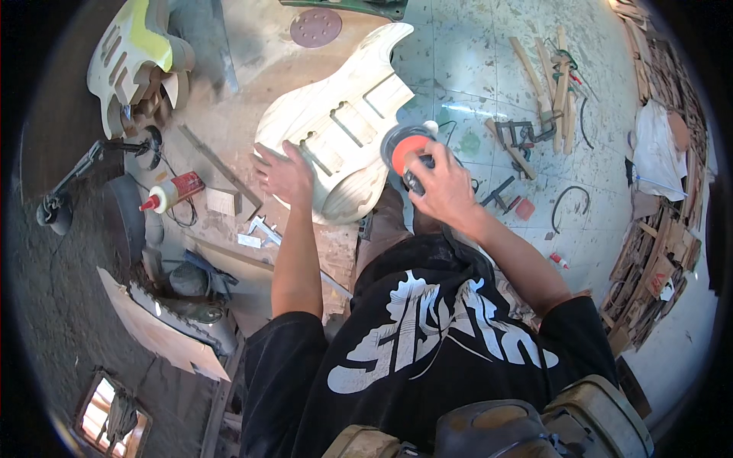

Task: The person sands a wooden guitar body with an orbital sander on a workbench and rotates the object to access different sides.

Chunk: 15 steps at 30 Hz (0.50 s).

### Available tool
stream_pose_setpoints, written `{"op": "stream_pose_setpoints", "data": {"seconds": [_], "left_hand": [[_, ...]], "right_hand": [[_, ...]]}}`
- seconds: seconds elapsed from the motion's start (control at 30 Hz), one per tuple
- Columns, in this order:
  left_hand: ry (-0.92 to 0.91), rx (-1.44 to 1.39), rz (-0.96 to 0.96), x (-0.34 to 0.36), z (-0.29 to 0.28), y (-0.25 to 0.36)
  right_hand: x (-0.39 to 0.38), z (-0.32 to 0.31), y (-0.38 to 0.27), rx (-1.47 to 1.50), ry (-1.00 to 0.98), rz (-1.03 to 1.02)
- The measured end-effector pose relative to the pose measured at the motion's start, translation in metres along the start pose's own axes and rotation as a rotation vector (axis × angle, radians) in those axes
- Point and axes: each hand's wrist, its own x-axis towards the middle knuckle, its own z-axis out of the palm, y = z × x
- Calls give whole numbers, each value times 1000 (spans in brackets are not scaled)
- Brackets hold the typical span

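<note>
Holding an orange sander [407, 147], right fingers [439, 163] sit near the guitar body [327, 131].

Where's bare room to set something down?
Bench patch between the round sanding disc and pale guitar body; tiled floor between that body and the wooden strips. Crowded: beside the left hand, with glue bottle, wood block and caliper.

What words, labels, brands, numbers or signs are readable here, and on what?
Black shirt: large white stylised lettering; I won't copy it out.
Glue bottle with red label: print too small to read.
White card by the caliper: too small to read.
Red-and-white bottle on the floor: too small.
Guitar body and sander: no lettering I can make out.
</note>
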Motion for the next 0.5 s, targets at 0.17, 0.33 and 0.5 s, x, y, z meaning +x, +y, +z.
{"op": "stream_pose_setpoints", "data": {"seconds": [0.17, 0.33, 0.5], "left_hand": [[0, 1, 17, 0, -2, 1], [9, 7, 19, 1, 2, -2], [7, -11, 33, 0, 3, -4]], "right_hand": [[2, 1, 8, 38, 2, -4], [1, 0, -2, 12, -54, -60], [3, 2, 7, 23, -16, -37]]}}
